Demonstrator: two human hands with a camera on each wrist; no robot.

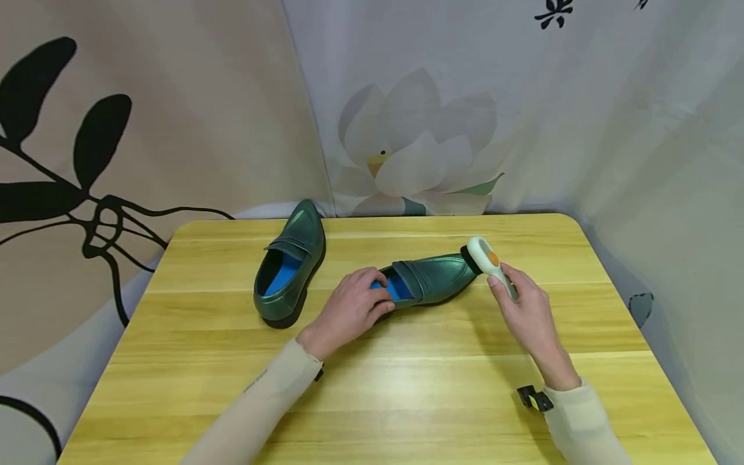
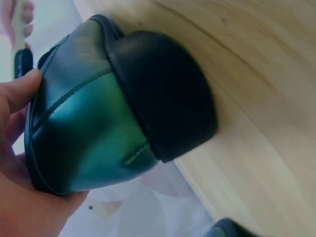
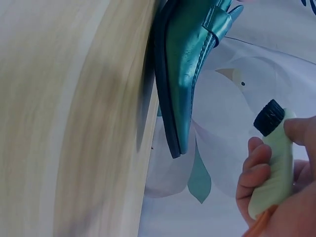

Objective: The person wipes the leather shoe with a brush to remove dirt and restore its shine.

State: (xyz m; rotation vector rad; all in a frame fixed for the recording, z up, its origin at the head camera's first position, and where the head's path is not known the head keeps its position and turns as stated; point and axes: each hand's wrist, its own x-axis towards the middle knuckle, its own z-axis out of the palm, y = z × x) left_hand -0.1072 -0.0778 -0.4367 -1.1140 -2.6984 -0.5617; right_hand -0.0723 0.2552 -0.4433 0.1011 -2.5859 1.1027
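Note:
A dark green loafer [image 1: 442, 279] with a blue insole lies on the table, its toe toward the right. At its heel end my left hand [image 1: 351, 303] grips the rim of the opening, some fingers inside. The left wrist view shows the green heel [image 2: 94, 128] and black sole up close. My right hand [image 1: 527, 310] holds a pale-handled brush [image 1: 481, 253] with black bristles and an orange spot. In the right wrist view the bristles [image 3: 269, 117] stand apart from the shoe's toe [image 3: 180, 133]. A matching loafer [image 1: 293, 265] stands at the left, touched by neither hand.
The wooden table [image 1: 407, 387] has rounded far corners. Behind it hangs a pale curtain [image 1: 581, 129] printed with leaves and a large flower. A black strap piece [image 1: 535, 398] shows at my right cuff.

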